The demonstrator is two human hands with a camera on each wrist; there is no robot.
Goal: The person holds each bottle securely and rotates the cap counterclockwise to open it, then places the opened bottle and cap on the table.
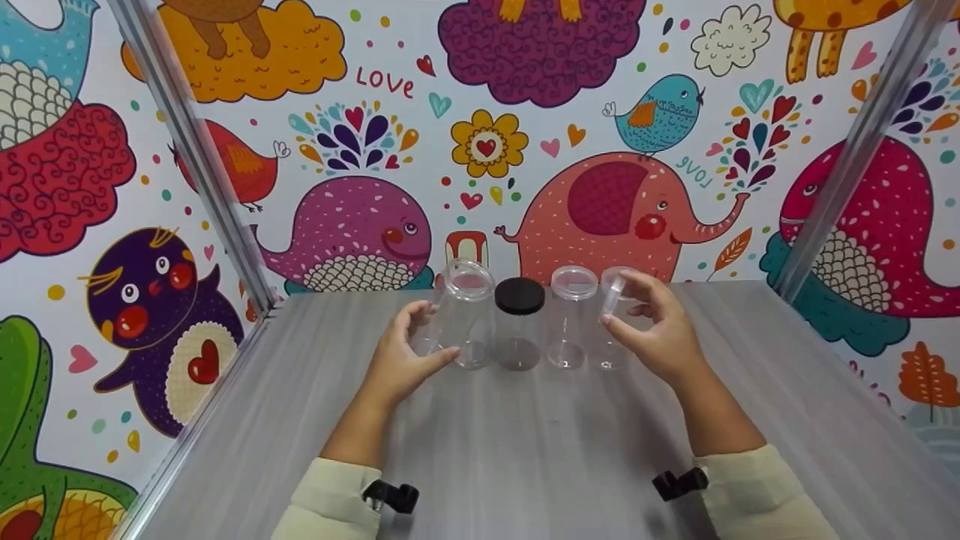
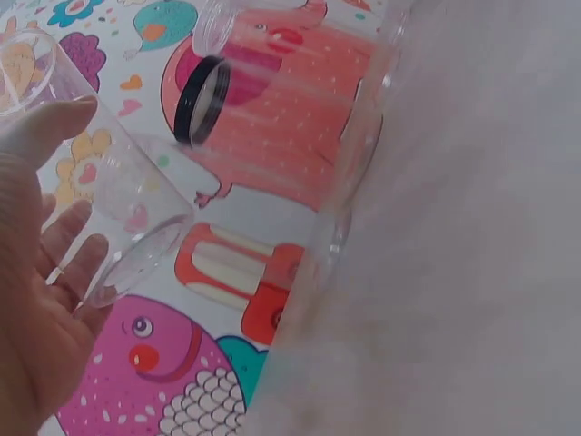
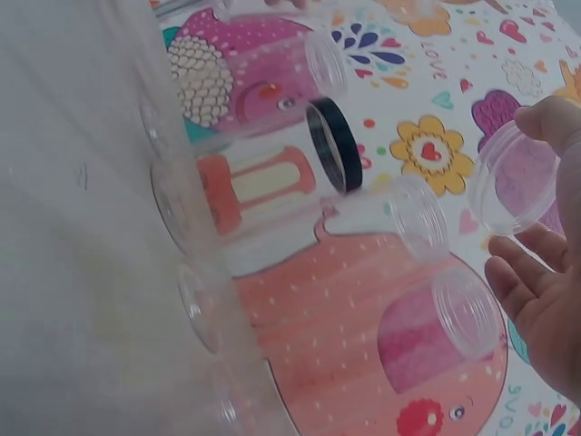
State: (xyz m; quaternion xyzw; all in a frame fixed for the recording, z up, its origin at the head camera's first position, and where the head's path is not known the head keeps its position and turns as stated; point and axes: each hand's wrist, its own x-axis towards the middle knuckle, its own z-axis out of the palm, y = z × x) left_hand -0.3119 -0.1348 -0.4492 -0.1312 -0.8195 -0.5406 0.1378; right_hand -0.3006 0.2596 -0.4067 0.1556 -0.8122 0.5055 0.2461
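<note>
We see the left hand [image 1: 397,362], half-closed, holding a clear jar [image 2: 132,186] near the worktop's [image 1: 540,450] back edge; the right hand [image 1: 660,337] pinches a clear lid [image 3: 516,179] (four standing jars [image 1: 519,334], one black-capped, crowd there).

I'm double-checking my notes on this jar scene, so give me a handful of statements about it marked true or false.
1. The right hand holds a clear round lid. True.
2. The transparent cylindrical jar with a black lid lies on its side. False: it stands upright on the grey tabletop.
3. The black-lidded jar stands between clear cylindrical jars. True.
4. The left hand is pressed flat on the tabletop. False: it holds a colourless see-through jar.
5. Both long sleeves are cream. True.
6. The wall behind is plain white. False: it is printed with colourful cartoon animals, including a coral-pink elephant.
</note>
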